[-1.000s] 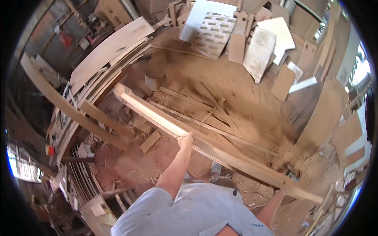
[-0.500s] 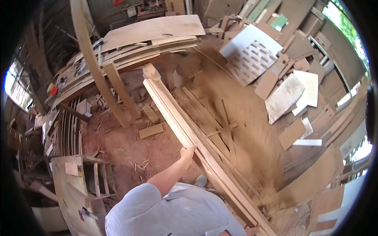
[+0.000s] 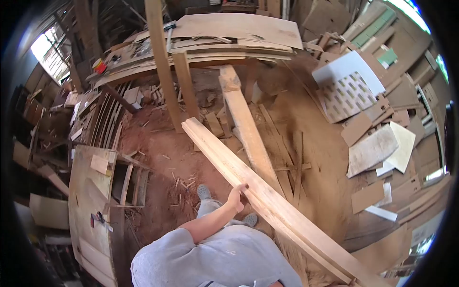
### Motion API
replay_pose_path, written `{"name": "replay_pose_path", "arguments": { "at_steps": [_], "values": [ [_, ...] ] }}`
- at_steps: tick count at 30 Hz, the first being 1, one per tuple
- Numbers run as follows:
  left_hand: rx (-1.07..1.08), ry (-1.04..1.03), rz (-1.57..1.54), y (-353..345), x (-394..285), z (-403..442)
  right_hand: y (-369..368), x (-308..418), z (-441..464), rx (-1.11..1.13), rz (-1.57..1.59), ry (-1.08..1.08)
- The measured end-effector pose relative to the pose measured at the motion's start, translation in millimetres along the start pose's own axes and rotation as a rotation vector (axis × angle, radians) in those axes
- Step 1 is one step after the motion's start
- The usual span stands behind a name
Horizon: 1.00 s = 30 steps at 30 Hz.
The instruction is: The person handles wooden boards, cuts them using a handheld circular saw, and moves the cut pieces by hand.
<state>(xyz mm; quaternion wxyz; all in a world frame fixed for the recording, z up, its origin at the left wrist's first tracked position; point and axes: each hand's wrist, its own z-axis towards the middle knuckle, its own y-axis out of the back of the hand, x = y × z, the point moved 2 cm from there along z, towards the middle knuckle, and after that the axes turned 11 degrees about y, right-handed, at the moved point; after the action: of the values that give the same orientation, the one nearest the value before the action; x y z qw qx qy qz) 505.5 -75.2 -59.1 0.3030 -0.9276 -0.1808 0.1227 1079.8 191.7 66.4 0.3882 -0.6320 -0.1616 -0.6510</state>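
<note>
Long, pale, planed wooden boards [image 3: 287,210], stacked together, slant from the middle of the view to the lower right edge. My left hand [image 3: 237,197] is closed around their near side, about a third of the way from the far end, with the thumb on top. At the bottom edge, a small part of my right hand [image 3: 354,283] shows against the near end of the boards; most of it is out of view. Below the boards runs a thick wooden beam [image 3: 258,148], apart from their far end.
A workbench piled with boards and a large plywood sheet [image 3: 234,26] stands ahead. Upright posts [image 3: 165,67] rise before it. Sheet offcuts [image 3: 373,148] lean and lie at right. A scuffed panel [image 3: 91,205] stands left. Wood scraps [image 3: 184,184] litter the reddish floor.
The boards have swung off the beam line, their far end now left of the beam and their near end further right. My left hand moved with them. The view has turned left.
</note>
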Motion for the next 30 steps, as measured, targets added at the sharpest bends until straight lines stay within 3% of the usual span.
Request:
{"name": "replay_pose_path", "arguments": {
  "at_steps": [5, 10, 14, 18, 20, 23, 24, 26, 27, 30],
  "values": [
    [-0.021, -0.237, -0.195, 4.0, -83.5, 24.5, -102.2, 6.8, 3.7, 0.192, 0.242, 0.034],
    [-0.133, -0.409, -0.253, 36.2, -203.3, 87.8, -221.1, 1.6, -43.8, 0.474, 0.508, -0.104],
    [0.018, -0.457, -0.389, 66.1, -307.6, 117.2, -329.6, 106.0, -282.6, 0.571, 0.525, -0.114],
    [0.064, -0.485, -0.484, 92.1, -394.6, 113.1, -404.2, 165.3, -474.4, 0.837, 0.619, -0.314],
    [0.091, -0.492, -0.552, 76.4, -427.8, 66.0, -435.0, 167.9, -557.4, 0.912, 0.588, -0.430],
    [0.381, -0.509, -0.572, 102.8, -468.5, 62.5, -478.8, 137.4, -696.5, 1.114, 0.601, -0.354],
    [0.276, -0.444, -0.492, 113.4, -474.5, 52.3, -490.3, 123.3, -736.4, 1.147, 0.588, -0.349],
    [0.083, -0.323, -0.331, 121.2, -497.3, 23.5, -493.1, 160.9, -828.3, 1.274, 0.643, -0.135],
    [-0.052, -0.243, -0.399, 125.0, -510.3, 14.9, -516.5, 162.2, -847.3, 1.316, 0.647, -0.201],
    [-0.063, -0.506, -0.178, 149.6, -544.2, -22.8, -547.2, 203.8, -900.0, 1.413, 0.675, -0.284]
  ]
}}
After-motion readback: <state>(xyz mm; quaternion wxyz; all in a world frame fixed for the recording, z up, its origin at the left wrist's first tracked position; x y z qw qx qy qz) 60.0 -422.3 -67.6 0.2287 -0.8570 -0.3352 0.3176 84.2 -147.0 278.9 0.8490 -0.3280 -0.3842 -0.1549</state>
